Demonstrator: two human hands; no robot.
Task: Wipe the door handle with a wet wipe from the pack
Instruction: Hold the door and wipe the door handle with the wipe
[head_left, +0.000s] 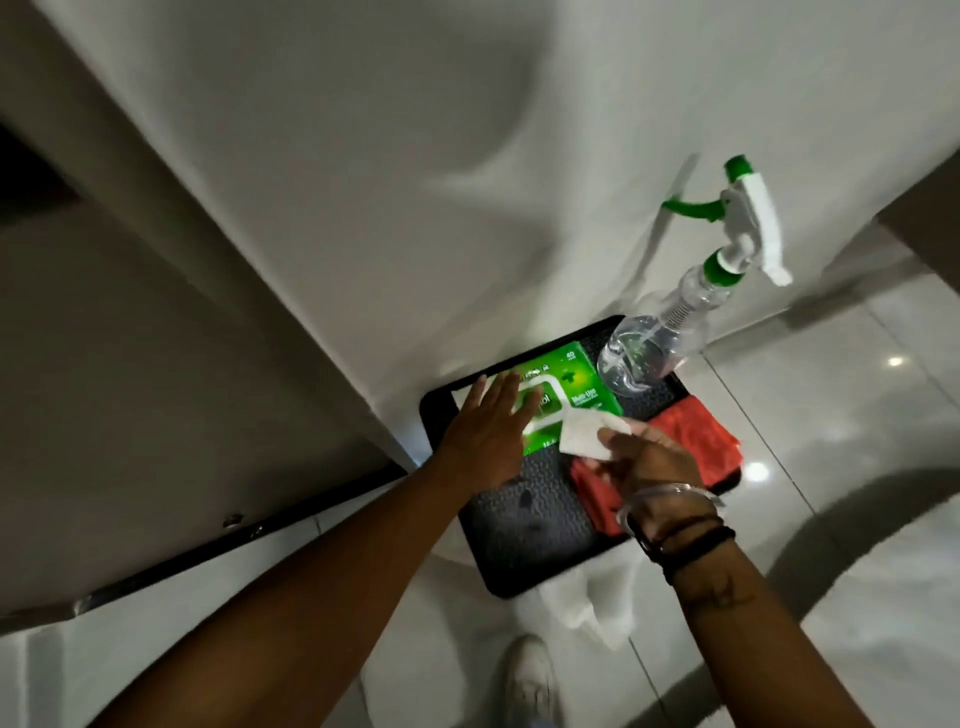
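A green wet-wipe pack (566, 387) lies on a black tray (524, 525) on the floor by a white wall. My left hand (491, 434) rests flat on the pack, fingers spread over its white lid flap. My right hand (652, 462) hovers just right of the pack and pinches a folded white wipe (584, 434) between thumb and fingers. No door handle is visible in the head view.
A clear spray bottle (649, 348) with a white and green trigger head stands at the tray's far corner. A red cloth (696, 431) lies on the tray's right side. White plastic (597, 597) sticks out below the tray. My shoe (530, 680) is on the glossy tiled floor.
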